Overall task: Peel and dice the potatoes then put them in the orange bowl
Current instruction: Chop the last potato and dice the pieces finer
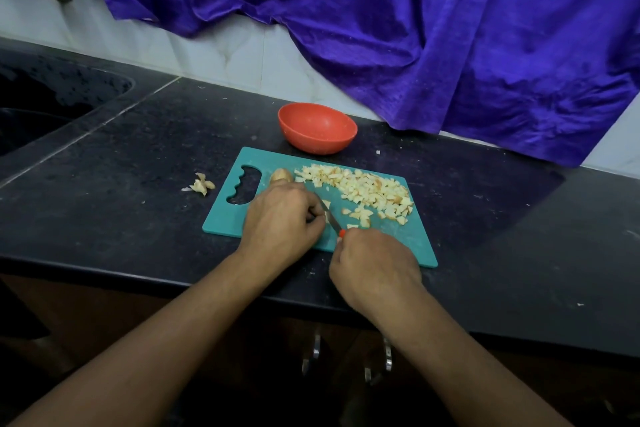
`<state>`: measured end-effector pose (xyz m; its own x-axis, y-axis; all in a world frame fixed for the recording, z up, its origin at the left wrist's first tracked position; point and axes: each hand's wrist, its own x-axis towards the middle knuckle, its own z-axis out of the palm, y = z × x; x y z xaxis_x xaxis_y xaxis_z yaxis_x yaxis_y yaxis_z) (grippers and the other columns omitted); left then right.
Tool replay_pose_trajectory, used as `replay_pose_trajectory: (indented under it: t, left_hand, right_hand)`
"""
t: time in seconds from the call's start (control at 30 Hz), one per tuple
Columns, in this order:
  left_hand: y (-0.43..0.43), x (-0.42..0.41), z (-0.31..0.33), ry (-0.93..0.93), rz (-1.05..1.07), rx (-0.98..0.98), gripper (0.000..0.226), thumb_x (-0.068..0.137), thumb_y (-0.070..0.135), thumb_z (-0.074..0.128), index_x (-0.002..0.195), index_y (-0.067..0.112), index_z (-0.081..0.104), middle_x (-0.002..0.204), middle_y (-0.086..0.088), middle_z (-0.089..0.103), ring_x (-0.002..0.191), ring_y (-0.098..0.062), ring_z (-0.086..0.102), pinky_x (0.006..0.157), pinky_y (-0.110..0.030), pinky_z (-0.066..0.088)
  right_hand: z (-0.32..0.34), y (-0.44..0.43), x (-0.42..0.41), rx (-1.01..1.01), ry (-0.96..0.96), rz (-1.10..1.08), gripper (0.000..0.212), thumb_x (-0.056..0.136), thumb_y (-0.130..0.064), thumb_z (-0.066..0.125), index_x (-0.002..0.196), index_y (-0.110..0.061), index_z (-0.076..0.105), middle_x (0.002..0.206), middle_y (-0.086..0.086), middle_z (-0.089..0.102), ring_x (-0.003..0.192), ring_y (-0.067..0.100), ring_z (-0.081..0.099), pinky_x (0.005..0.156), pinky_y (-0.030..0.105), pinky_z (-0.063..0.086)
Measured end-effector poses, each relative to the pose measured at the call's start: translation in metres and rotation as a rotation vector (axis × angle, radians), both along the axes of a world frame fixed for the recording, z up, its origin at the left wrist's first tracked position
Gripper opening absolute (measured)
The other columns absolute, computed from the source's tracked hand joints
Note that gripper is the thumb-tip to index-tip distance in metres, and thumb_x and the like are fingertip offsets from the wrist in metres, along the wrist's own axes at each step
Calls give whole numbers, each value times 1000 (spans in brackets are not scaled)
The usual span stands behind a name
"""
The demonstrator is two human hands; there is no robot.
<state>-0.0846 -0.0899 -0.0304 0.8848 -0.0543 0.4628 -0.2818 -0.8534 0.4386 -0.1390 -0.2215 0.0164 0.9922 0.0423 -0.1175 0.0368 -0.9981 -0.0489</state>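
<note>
While the knife (331,218) is down on the teal cutting board (408,239): we're mid-dice, by my read; cutting is well along but not finished.
Diced potato (363,187): a big heap along the board's far side, toward the back edge of the counter (138,149).
Orange bowl (311,144): just beyond the board, nearer the counter's back edge. It looks empty, so the whole transfer is still to come.
Potato chunk (281,176): brownish and uncut, lying just past the left hand's knuckles.
Left hand (282,218): fingers curled down, pinning a potato piece (326,204) that is mostly hidden beneath them.
Right hand (375,267): fisted round the knife's red handle, with the blade right against the left fingertips.
Peels (201,184): a small scrap pile on the counter, left of the board.
</note>
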Motion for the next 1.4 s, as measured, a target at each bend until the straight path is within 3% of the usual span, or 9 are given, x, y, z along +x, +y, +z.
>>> replay_pose_trajectory:
  t: [0.33,0.63,0.73,0.93,1.17,1.3,1.4]
  left_hand:
    - [-1,-1,-1,1,30,-19,9,87,31,73,79,28,75,81,15,65,90,-8,52,68,-28,45]
    - [4,1,-2,5,13,-115,8,90,34,70,88,30,77,89,16,67,89,-7,54,74,-29,46]
    - [8,2,-1,-4,41,-190,11,93,27,68,99,30,77,95,13,69,92,-8,58,78,-29,47]
    - [12,3,-1,-25,139,-229,14,91,20,66,102,28,71,94,14,63,96,-11,58,79,-31,50]
    - [13,4,-3,5,179,-189,19,90,17,68,104,30,71,102,11,65,101,-12,58,83,-31,49]
    - [15,6,-4,-11,177,-206,24,90,14,66,109,29,72,105,10,66,103,-13,59,86,-33,51]
    - [14,6,-4,3,158,-104,31,92,21,66,122,27,71,116,5,66,109,-19,57,93,-39,50]
  right_hand:
    - [-12,-26,-16,62,-108,-10,39,109,-44,31,104,-22,63,85,-3,59,79,14,60,71,36,52]
    - [4,-40,-4,301,12,-70,40,109,-46,37,88,-21,60,83,0,62,74,14,60,60,32,42]
    - [11,-38,-8,232,-58,1,37,109,-46,36,87,-24,56,82,-2,60,71,11,57,56,30,37]
    - [-4,-27,-17,62,-87,110,37,108,-49,34,94,-26,60,81,-6,59,74,12,58,67,35,50]
    - [-4,-50,0,20,-82,-6,38,108,-49,32,101,-26,61,86,-6,60,78,12,60,74,38,56]
    - [-1,-54,4,71,-79,-8,36,108,-49,33,98,-27,59,85,-6,60,76,10,60,70,35,55]
    - [-1,-51,4,110,-130,9,38,108,-48,33,88,-26,57,80,-6,59,72,10,58,61,33,46]
